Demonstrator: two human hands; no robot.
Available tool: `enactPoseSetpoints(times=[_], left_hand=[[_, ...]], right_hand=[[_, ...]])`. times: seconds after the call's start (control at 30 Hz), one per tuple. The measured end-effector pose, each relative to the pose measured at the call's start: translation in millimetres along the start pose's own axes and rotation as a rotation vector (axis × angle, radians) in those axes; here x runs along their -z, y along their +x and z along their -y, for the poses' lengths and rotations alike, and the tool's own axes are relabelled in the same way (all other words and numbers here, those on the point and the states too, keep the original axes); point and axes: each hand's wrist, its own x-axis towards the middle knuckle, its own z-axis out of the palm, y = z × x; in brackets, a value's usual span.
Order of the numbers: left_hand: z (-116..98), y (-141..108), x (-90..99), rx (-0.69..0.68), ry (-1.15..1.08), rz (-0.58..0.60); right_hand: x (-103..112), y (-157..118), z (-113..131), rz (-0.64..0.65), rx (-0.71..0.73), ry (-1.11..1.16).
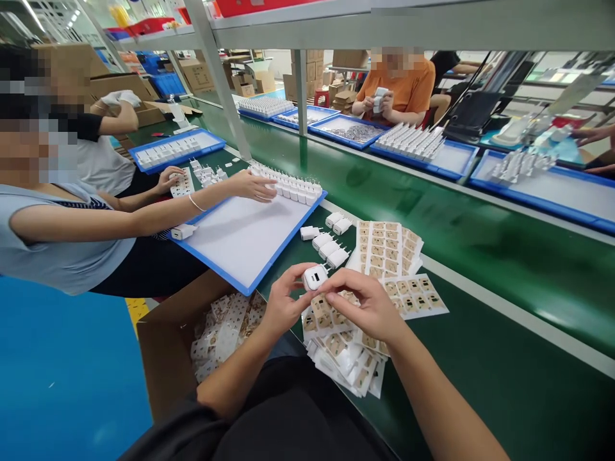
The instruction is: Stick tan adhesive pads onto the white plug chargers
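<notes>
Between the fingers of my left hand (288, 296) is a white plug charger (314, 278), its face with a dark port turned toward me and its pins pointing away. My right hand (368, 301) reaches in from the right, its fingertips pressed together at the charger's lower right edge; whether they pinch anything small is hidden. Under and beside my hands lie stacked sticker sheets (384, 250) with rows of tan labels. Just beyond my left hand, several white chargers (329, 246) rest on the green table.
A blue-rimmed tray (283, 256) with rows of chargers at its far side stands to the left, a co-worker's arm (177, 214) stretched over it. An open carton (163, 358) of used sheets sits below left. More blue trays (427, 163) line the far side; a metal post (218, 77) rises ahead.
</notes>
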Motion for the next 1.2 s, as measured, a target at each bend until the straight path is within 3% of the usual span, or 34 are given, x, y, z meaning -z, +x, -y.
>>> enactPoseSetpoints(times=[0.23, 0.4, 1.2], left_hand=[[-11.4, -3.0, 3.3, -0.14, 0.09, 0.049], [-18.1, -0.4, 4.1, -0.223, 0.17, 0.083], [-24.2, -1.0, 7.8, -0.297, 0.262, 0.085]], right_hand=[[-1.2, -1.8, 1.8, -0.228, -0.116, -0.033], [-2.7, -1.5, 4.7, -0.21, -0.111, -0.046], [-8.4, -3.3, 5.0, -0.19, -0.044, -0.208]])
